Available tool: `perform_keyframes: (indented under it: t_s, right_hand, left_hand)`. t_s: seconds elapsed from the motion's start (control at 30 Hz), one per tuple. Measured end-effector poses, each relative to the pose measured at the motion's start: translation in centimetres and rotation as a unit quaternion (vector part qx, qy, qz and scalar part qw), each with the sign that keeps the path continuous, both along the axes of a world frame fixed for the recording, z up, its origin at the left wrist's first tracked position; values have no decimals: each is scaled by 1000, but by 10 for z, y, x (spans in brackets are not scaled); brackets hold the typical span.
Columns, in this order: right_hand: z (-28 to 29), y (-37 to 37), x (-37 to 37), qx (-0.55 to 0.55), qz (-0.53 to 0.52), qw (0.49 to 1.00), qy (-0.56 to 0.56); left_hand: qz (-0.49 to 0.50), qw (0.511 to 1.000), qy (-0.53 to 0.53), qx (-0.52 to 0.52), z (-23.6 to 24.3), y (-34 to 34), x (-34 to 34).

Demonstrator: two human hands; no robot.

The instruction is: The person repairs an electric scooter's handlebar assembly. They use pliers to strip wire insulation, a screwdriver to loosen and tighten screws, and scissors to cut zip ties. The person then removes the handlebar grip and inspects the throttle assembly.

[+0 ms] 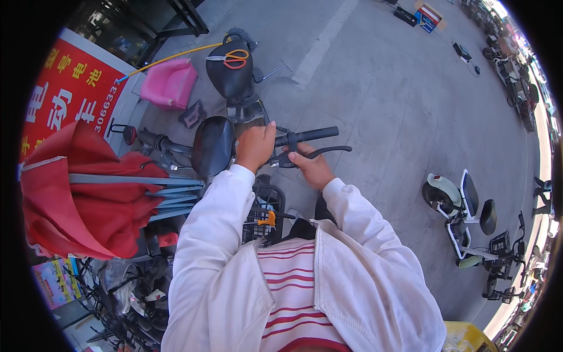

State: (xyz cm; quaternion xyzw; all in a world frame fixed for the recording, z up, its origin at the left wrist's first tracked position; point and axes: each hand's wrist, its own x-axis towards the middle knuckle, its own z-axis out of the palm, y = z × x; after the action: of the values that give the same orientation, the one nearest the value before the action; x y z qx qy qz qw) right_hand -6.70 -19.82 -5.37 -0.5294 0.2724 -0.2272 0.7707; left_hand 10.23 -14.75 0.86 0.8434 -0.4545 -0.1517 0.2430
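Both my hands are at the black handlebar of an electric bike. My left hand is closed at the inner part of the bar, thumb upward; what lies inside its fingers is hidden. On the other side, my right hand pinches the mount of the black brake lever, just below the rubber grip. A black saddle sits left of my left hand. Orange-handled scissors lie on the farther black seat. Beneath my forearms, an orange-handled tool rests at a black basket.
To the left are a folded red umbrella, a pink chair and a yellow-handled broom. A white electric bike stands at right. Boxes lie far off on the grey pavement. A yellow container is at lower right.
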Motion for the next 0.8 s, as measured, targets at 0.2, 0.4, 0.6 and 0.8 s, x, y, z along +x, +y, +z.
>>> perform_keyframes:
  t_s: [0.2,0.4,0.6,0.8]
  right_hand:
    - [34,-7,0,277,-4,961,17]
    - [-10,6,0,136,-31,988,-68]
    - [35,6,-5,257,-25,966,20]
    - [16,-13,-8,23,-11,1000,10]
  left_hand:
    - [2,1000,19,19,-1,2,2]
    - [4,1000,-4,25,-4,-5,3]
    - [12,999,27,44,3,0,3]
    - [6,1000,14,17,3,-6,3]
